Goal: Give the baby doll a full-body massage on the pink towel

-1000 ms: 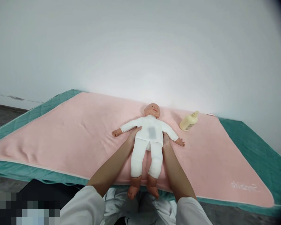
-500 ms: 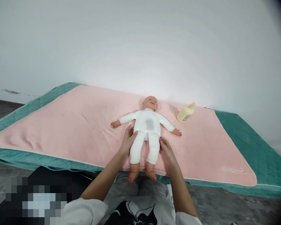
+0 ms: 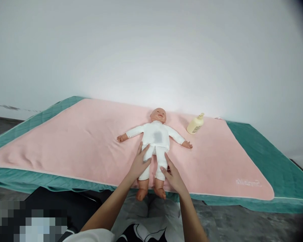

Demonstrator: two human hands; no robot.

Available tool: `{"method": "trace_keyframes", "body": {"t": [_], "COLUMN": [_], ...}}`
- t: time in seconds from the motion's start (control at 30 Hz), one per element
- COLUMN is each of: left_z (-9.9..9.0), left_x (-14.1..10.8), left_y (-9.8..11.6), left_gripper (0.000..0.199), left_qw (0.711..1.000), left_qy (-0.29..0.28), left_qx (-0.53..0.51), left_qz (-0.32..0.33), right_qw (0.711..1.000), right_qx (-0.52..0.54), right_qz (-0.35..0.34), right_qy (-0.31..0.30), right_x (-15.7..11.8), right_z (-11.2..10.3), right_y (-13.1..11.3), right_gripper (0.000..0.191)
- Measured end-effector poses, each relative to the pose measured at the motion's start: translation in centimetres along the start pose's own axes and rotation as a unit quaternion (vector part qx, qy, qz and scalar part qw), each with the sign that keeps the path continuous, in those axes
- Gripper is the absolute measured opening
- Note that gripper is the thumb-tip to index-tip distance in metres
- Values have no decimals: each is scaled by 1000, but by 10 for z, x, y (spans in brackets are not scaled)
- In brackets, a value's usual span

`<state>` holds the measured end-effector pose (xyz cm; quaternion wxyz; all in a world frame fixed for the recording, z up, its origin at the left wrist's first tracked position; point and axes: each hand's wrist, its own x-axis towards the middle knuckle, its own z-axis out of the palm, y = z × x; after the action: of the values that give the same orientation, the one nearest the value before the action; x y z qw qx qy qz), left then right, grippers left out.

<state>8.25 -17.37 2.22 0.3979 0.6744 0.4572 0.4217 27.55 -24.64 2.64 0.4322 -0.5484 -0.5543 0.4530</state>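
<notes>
A baby doll [image 3: 156, 134] in a white top and trousers lies on its back, its head toward the wall and its bare feet at the near edge. A grey patch marks the chest. My left hand [image 3: 139, 163] rests over the doll's leg on the left, fingers stretched and apart, thumb across the front. On the other leg lies my right hand [image 3: 174, 176], with its thumb on the shin and a finger extended along the outer thigh; some of its fingers are hidden. Past the doll's arm on the right stands a pale yellow pump bottle [image 3: 195, 124].
Under the doll a pink mat [image 3: 91, 134] covers much of a green quilted pad [image 3: 257, 144]. A plain white wall [image 3: 151, 50] rises behind. At lower left sits a black object [image 3: 58, 205] beside a blurred-out patch. Grey floor [image 3: 232, 222] shows below.
Both hands have moved inward from beside the doll's hips onto its legs. The view has shifted slightly. The doll and bottle keep their places on the mat.
</notes>
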Motion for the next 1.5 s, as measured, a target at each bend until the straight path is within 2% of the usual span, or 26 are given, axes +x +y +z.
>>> {"method": "trace_keyframes", "body": {"t": [0.13, 0.2, 0.27, 0.33, 0.4, 0.47, 0.53, 0.6, 0.7, 0.8, 0.9, 1.0, 1.13, 1.2, 1.3, 1.4, 1.5], "left_z": [-3, -8, -18, -32, -46, -59, -69, -75, -81, -87, -92, -93, -96, -100, -110, -118, -116], "left_x": [0, 4, 12, 25, 39, 51, 60, 66, 76, 87, 93, 90, 78, 75, 84, 110, 144], "left_y": [1, 1, -1, -4, -6, -6, -3, -1, -1, -6, -10, -11, -9, -8, -2, 13, 33], "left_gripper": [55, 47, 43, 43, 33, 19, 12, 10, 8, 12, 23, 31, 26, 21, 17, 17, 16], "left_qw": [998, 986, 945, 873, 813, 781, 765, 757, 753, 747, 733, 728, 746, 753, 758, 761, 765], "left_qy": [23, 53, 96, 146, 203, 222, 212, 207, 223, 225, 233, 245, 250, 272, 303, 309, 295], "left_qx": [-56, -148, -289, -428, -496, -528, -554, -574, -582, -581, -587, -593, -551, -526, -523, -534, -552], "left_qz": [-21, -60, -122, -184, -227, -248, -249, -232, -211, -233, -252, -242, -278, -287, -244, -200, -154], "right_qw": [1000, 996, 983, 961, 937, 914, 887, 867, 860, 859, 847, 832, 829, 824, 804, 780, 755], "right_qx": [2, 43, 104, 174, 235, 299, 369, 415, 432, 415, 424, 457, 468, 488, 542, 580, 617], "right_qz": [-6, 1, 15, 28, 40, 75, 103, 119, 101, 81, 92, 108, 147, 133, 48, -10, -55], "right_qy": [20, 72, 150, 212, 253, 264, 259, 251, 252, 288, 306, 297, 268, 254, 241, 236, 217], "right_x": [2, 7, 16, 32, 51, 72, 90, 103, 115, 120, 120, 114, 105, 103, 108, 128, 159], "right_z": [-3, -10, -21, -36, -50, -61, -67, -71, -74, -76, -77, -78, -91, -103, -120, -129, -126], "right_y": [2, 3, 4, 7, 10, 14, 18, 21, 27, 32, 33, 32, 27, 19, -7, -41, -69], "right_gripper": [67, 62, 59, 62, 66, 68, 59, 47, 36, 34, 31, 22, 8, 11, 12, 12, 14]}}
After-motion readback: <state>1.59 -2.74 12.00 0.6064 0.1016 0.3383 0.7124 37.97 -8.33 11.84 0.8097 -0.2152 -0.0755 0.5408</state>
